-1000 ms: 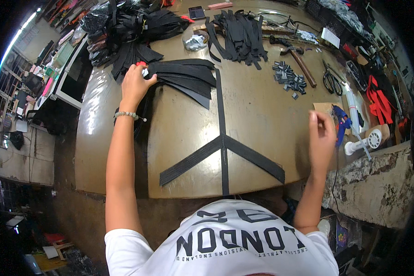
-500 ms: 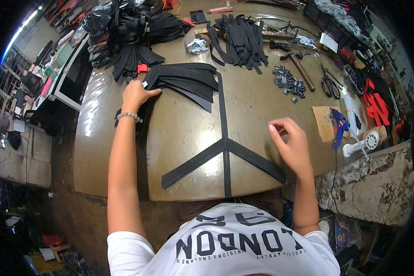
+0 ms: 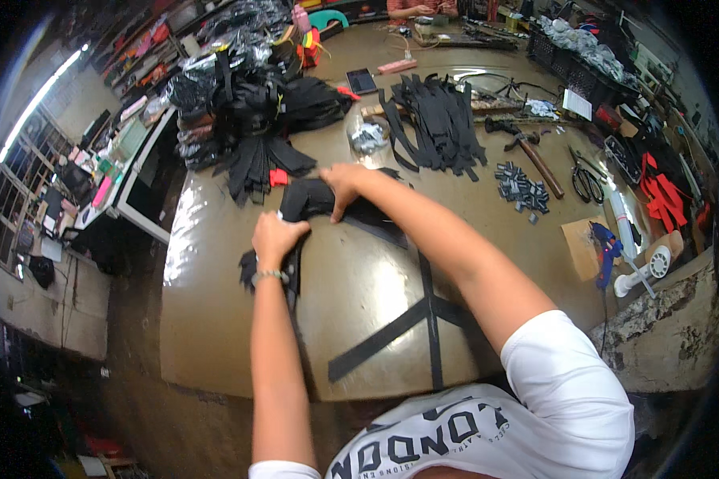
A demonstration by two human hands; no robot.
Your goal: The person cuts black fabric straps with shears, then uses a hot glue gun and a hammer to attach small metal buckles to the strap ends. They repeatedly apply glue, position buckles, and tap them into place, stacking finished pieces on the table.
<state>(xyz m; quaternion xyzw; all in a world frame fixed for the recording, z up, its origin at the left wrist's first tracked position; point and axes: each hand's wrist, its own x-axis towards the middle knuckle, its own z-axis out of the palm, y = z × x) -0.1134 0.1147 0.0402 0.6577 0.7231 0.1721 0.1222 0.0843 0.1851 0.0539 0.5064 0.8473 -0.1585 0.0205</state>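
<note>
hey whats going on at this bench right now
A person leans over a brown worktable with both hands on a stack of black straps. The left hand grips the near end of the stack, and the right hand presses down on top of it. Nearer the person, long black strips lie crossed on the table. A hammer, scissors and a pile of small black buckles lie untouched to the right.

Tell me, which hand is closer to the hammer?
Right. The right hand rests on the black strap stack, on the hammer's side; the left hand sits farther away, at the stack's near edge.
</note>
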